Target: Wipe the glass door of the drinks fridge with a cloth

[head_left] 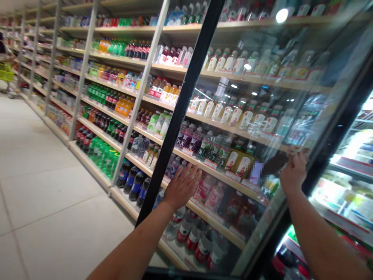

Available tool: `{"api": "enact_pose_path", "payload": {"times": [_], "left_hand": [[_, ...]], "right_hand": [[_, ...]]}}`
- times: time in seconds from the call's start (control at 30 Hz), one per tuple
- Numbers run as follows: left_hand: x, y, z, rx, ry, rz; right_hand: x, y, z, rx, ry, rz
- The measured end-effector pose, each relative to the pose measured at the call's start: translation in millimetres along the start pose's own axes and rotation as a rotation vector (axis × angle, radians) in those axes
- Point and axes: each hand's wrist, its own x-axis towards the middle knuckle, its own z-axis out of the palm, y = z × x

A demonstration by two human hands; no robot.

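Note:
A glass cooler door with a black frame [184, 105] stands tilted across the view, and shelves of bottles show through its pane. My left hand [182, 186] is against or just in front of the glass at the lower left, fingers stretched out and palm toward the pane; nothing is in it. Higher and to the right, my right hand [293, 173] is at the glass near the door's right side, its fingers bent and pressed together. Whether a small cloth or only a reflection shows at those fingertips is unclear. Reflections and a blurred patch cover part of the pane.
Long wooden shelves [101, 99] with many drink bottles run back to the left. Lit cooler shelves [346, 167] with bottles lie at the right. Pale floor tiles [58, 186] spread out at left. Far off, a yellow-green basket [6, 72] is beside a person.

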Motion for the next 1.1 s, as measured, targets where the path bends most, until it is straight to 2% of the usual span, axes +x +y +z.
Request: {"api": "enact_pose_path", "payload": {"times": [0.2,0.3,0.37,0.43,0.57,0.67,0.73,0.8,0.87,0.93,1.0,1.1], "left_hand": [[4,-1,-3.5,0.013,0.002,0.007],[5,0,-5.3,0.02,0.004,0.005],[5,0,-6.0,0.022,0.006,0.003],[5,0,-5.9,0.021,0.005,0.002],[3,0,-3.0,0.017,0.01,0.005],[1,0,-0.8,0.005,0.01,-0.002],[1,-1,-0.3,-0.007,0.002,-0.008],[1,0,-0.4,-0.011,-0.002,-0.014],[1,0,-0.7,-0.007,0.0,-0.013],[-1,1,-0.3,-0.003,-0.004,-0.013],[-6,3,1.0,-0.004,-0.004,-0.019],[-19,5,5.2,-0.013,-0.002,-0.028]], "right_hand": [[-138,-4,-37,-0.03,-0.105,0.082],[-171,-6,-44,-0.005,-0.149,0.123],[-164,-10,-43,0.026,-0.148,0.166],[-135,-18,-37,0.062,-0.132,0.187],[-38,-42,-10,0.151,-0.135,0.076],[37,-64,15,0.171,-0.08,0.025],[73,-81,30,0.215,-0.071,0.003],[90,-101,42,0.254,-0.076,-0.045],[84,-123,48,0.288,-0.083,-0.128],[57,-144,49,0.323,-0.085,-0.246],[16,-161,45,0.349,-0.098,-0.378],[-56,-174,31,0.352,-0.181,-0.493]]}}
